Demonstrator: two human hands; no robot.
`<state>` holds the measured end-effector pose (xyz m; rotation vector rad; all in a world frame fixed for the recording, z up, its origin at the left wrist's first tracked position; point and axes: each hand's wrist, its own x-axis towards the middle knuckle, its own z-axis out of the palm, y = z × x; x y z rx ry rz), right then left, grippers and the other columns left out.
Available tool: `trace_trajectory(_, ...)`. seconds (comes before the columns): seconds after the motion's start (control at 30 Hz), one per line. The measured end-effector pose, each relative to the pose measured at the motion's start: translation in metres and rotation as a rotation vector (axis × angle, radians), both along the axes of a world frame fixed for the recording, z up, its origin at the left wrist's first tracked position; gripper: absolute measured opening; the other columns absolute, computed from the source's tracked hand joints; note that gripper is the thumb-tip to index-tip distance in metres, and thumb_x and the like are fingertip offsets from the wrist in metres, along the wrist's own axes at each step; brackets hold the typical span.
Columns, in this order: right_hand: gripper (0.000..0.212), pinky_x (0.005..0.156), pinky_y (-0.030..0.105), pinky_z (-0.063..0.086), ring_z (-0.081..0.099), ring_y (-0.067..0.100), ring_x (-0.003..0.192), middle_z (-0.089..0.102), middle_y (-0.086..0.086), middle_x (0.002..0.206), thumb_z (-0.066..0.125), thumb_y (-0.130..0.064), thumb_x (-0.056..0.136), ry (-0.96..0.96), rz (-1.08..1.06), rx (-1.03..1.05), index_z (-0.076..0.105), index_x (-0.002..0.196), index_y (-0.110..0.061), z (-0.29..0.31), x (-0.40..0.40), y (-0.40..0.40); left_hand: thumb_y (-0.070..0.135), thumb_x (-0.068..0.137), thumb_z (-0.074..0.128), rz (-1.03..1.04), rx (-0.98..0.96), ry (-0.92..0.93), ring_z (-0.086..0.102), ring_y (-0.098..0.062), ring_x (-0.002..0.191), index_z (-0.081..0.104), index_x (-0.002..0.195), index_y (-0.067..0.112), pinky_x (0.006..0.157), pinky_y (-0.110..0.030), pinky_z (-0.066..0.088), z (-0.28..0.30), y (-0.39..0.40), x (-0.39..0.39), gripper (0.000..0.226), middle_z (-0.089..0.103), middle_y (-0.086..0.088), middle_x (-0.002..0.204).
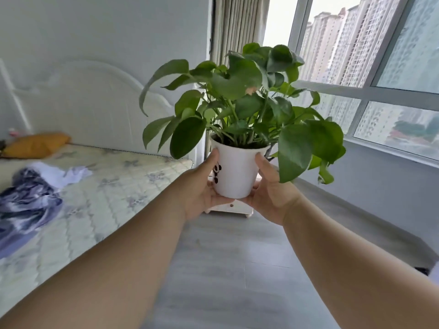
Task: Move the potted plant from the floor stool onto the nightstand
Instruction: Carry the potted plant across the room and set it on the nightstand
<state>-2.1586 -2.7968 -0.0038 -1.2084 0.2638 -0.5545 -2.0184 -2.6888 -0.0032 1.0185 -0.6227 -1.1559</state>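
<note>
A leafy green plant in a white pot (235, 173) with a small panda print is held up in the air at arm's length. My left hand (202, 188) cups the pot's left side and base. My right hand (270, 191) grips its right side, thumb near the rim. Behind and below the pot, mostly hidden by it, stands a pale wooden nightstand (231, 208) with a drawer knob, next to the bed's head. The floor stool is out of sight.
A bed (99, 195) with a quilted mattress, white headboard, yellow pillow (35, 144) and crumpled blue and white clothes (28, 198) runs along the left. Grey floor (225, 269) stretches ahead. A large window (370, 84) and low wall line the right side, curtains in the corner.
</note>
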Motion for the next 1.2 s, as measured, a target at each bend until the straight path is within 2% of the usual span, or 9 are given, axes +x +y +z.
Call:
trace_trajectory(0.13, 0.068, 0.095, 0.053, 0.055, 0.065, 0.04, 0.117, 0.068, 0.012, 0.13, 0.074, -0.049, 0.075, -0.036, -0.025, -0.013, 0.055, 0.136, -0.024, -0.003, 0.059, -0.073, 0.061, 0.063, 0.067, -0.057, -0.032, -0.025, 0.069, -0.035, 0.103, 0.059, 0.113, 0.026, 0.078, -0.046, 0.059, -0.001, -0.075, 0.063, 0.061, 0.064, -0.013, 0.118)
trace_trajectory(0.3, 0.072, 0.082, 0.043, 0.059, 0.068, 0.037, 0.112, 0.069, 0.015, 0.128, 0.076, -0.051, 0.072, -0.05, -0.102, 0.0, 0.056, 0.134, -0.022, 0.012, 0.127, -0.162, 0.061, 0.064, 0.069, -0.134, -0.038, -0.02, 0.067, -0.038, 0.106, 0.053, 0.125, 0.024, 0.079, -0.047, 0.058, 0.01, -0.177, 0.137, 0.073, 0.059, -0.021, 0.129)
trace_trajectory(0.47, 0.062, 0.091, 0.05, 0.057, 0.067, 0.035, 0.115, 0.065, 0.014, 0.134, 0.069, -0.053, 0.078, -0.008, -0.215, -0.016, 0.056, 0.133, -0.027, 0.018, 0.177, -0.249, 0.061, 0.066, 0.07, -0.146, -0.057, -0.022, 0.067, -0.038, 0.106, 0.052, 0.129, 0.023, 0.08, -0.047, 0.058, 0.017, -0.272, 0.186, 0.076, 0.056, -0.02, 0.132)
trace_trajectory(0.57, 0.046, 0.097, 0.057, 0.052, 0.068, 0.035, 0.113, 0.069, 0.012, 0.128, 0.07, -0.051, 0.077, 0.001, -0.248, -0.02, 0.067, 0.118, -0.032, 0.012, 0.201, -0.307, 0.063, 0.057, 0.074, -0.095, -0.035, -0.027, 0.067, -0.039, 0.104, 0.051, 0.13, 0.021, 0.081, -0.049, 0.058, 0.01, -0.332, 0.209, 0.088, 0.052, -0.017, 0.133)
trace_trajectory(0.73, 0.026, 0.098, 0.062, 0.049, 0.064, 0.041, 0.116, 0.068, 0.017, 0.128, 0.07, -0.048, 0.077, -0.016, -0.242, 0.012, 0.075, 0.1, -0.037, -0.004, 0.235, -0.398, 0.068, 0.056, 0.072, -0.046, 0.001, -0.083, 0.071, -0.036, 0.098, 0.057, 0.12, 0.024, 0.08, -0.049, 0.058, -0.002, -0.421, 0.24, 0.079, 0.059, -0.011, 0.122)
trace_trajectory(0.87, 0.036, 0.097, 0.062, 0.05, 0.065, 0.041, 0.115, 0.072, 0.015, 0.121, 0.068, -0.046, 0.078, -0.008, -0.208, 0.0, 0.072, 0.11, -0.031, -0.016, 0.266, -0.491, 0.07, 0.053, 0.072, 0.066, 0.027, -0.081, 0.07, -0.036, 0.1, 0.055, 0.127, 0.021, 0.078, -0.049, 0.059, -0.014, -0.502, 0.262, 0.09, 0.058, -0.011, 0.121)
trace_trajectory(1.03, 0.038, 0.095, 0.057, 0.053, 0.064, 0.04, 0.117, 0.069, 0.014, 0.128, 0.065, -0.047, 0.08, 0.026, -0.126, -0.014, 0.069, 0.115, -0.033, -0.027, 0.311, -0.573, 0.062, 0.077, 0.06, 0.146, -0.02, -0.022, 0.066, -0.037, 0.105, 0.06, 0.107, 0.033, 0.074, -0.047, 0.06, -0.028, -0.573, 0.292, 0.041, 0.058, -0.009, 0.118)
trace_trajectory(1.13, 0.032, 0.095, 0.055, 0.054, 0.065, 0.039, 0.116, 0.068, 0.013, 0.129, 0.064, -0.047, 0.081, 0.047, -0.098, -0.022, 0.07, 0.111, -0.036, -0.039, 0.342, -0.61, 0.059, 0.084, 0.055, 0.164, -0.009, -0.005, 0.063, -0.038, 0.109, 0.057, 0.119, 0.032, 0.078, -0.047, 0.059, -0.039, -0.606, 0.318, 0.044, 0.054, -0.009, 0.124)
trace_trajectory(1.2, 0.044, 0.093, 0.052, 0.056, 0.064, 0.037, 0.117, 0.067, 0.012, 0.131, 0.066, -0.047, 0.08, 0.07, -0.134, -0.006, 0.065, 0.121, -0.033, -0.047, 0.365, -0.632, 0.059, 0.084, 0.055, 0.179, -0.001, -0.001, 0.064, -0.036, 0.108, 0.053, 0.127, 0.031, 0.078, -0.046, 0.059, -0.047, -0.626, 0.339, 0.051, 0.054, -0.008, 0.126)
